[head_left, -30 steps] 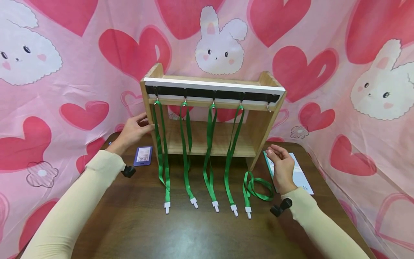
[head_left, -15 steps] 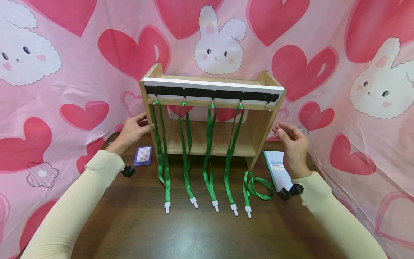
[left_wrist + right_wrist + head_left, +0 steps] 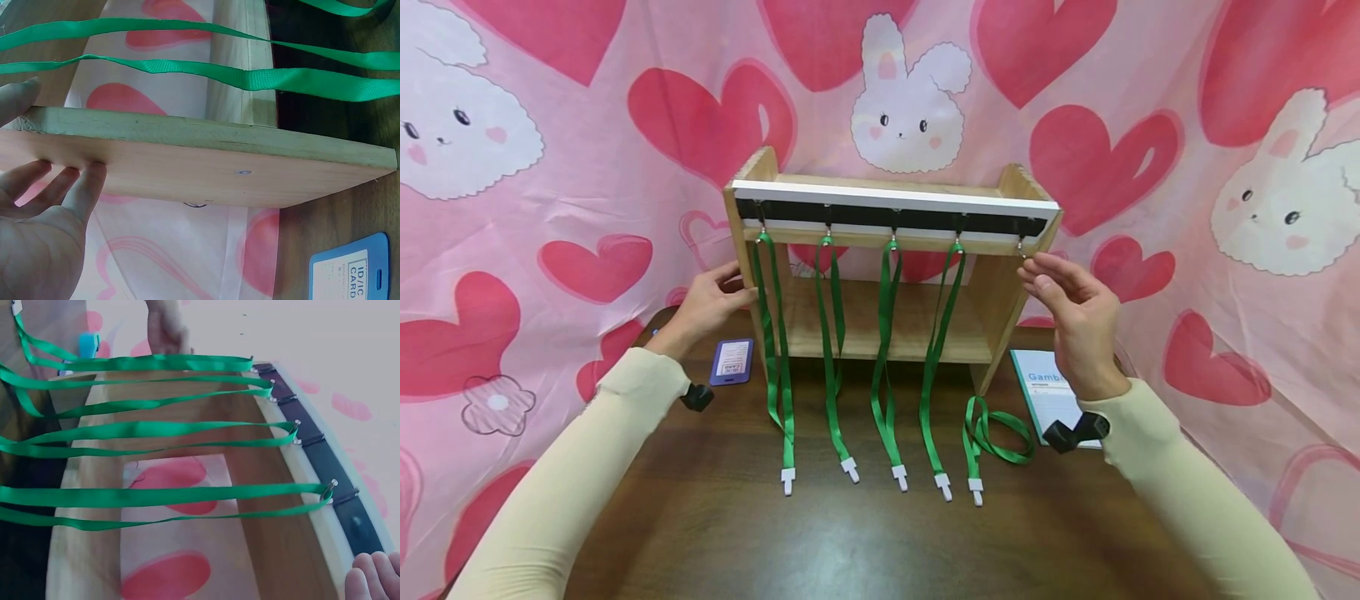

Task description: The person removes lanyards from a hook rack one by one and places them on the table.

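Note:
A wooden shelf (image 3: 880, 312) stands on the table with a black hook strip across its top front. My left hand (image 3: 711, 300) holds its left side panel (image 3: 187, 165), thumb at the front edge and fingertips against the outer face. Four-hook spacing aside, green lanyards (image 3: 886, 333) hang from all hooks but the rightmost hook (image 3: 1021, 247). Beside that hook is my right hand (image 3: 1078, 312), fingers loosely bent, nothing seen between them. Its fingertips (image 3: 375, 575) show near the strip's end in the right wrist view. Another green lanyard (image 3: 1000, 450) lies looped on the table below.
A blue ID card holder (image 3: 732, 362) lies on the table left of the shelf. On the right, a white and teal notepad (image 3: 1045, 392) lies partly under my right wrist. White clips (image 3: 899, 477) end the lanyards on the tabletop. Heart-printed pink cloth (image 3: 700, 108) hangs behind.
My right hand has risen from over the notepad to the height of the rightmost hook, uncovering more of the notepad. The left hand keeps its hold on the side panel.

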A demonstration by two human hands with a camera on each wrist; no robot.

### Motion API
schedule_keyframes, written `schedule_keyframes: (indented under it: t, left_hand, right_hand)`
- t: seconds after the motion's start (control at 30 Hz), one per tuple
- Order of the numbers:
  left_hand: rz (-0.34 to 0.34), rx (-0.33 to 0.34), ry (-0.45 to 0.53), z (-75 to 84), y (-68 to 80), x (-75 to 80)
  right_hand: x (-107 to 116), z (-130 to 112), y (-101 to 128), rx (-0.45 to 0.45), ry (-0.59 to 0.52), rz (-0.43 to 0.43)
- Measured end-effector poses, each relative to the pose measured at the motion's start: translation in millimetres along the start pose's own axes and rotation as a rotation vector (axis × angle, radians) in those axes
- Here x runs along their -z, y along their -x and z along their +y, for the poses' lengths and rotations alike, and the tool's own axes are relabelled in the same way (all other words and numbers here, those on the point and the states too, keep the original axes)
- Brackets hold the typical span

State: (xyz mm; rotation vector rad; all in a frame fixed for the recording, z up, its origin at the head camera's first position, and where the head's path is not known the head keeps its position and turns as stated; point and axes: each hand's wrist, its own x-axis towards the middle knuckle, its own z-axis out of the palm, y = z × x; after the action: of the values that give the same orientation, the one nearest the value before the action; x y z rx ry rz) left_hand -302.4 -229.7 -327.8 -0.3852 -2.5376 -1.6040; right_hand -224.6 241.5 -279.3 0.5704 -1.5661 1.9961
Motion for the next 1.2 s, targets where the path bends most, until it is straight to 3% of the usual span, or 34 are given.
schedule_keyframes:
  t: [0.27, 0.6, 1.2]
  left_hand:
    - [-0.013, 0.041, -0.005, 0.4, 0.9, 1.3]
    - [-0.027, 0.036, 0.001, -0.1, -0.3, 2.5]
    - [-0.014, 0.039, 0.007, 1.0, 1.5, 0.5]
  right_hand:
    - [-14, -5, -7, -0.031, 0.072, -0.13]
    - [-36, 7, -19, -0.087, 0.091, -0.199]
    - [-56, 28, -25, -0.183, 0.118, -0.065]
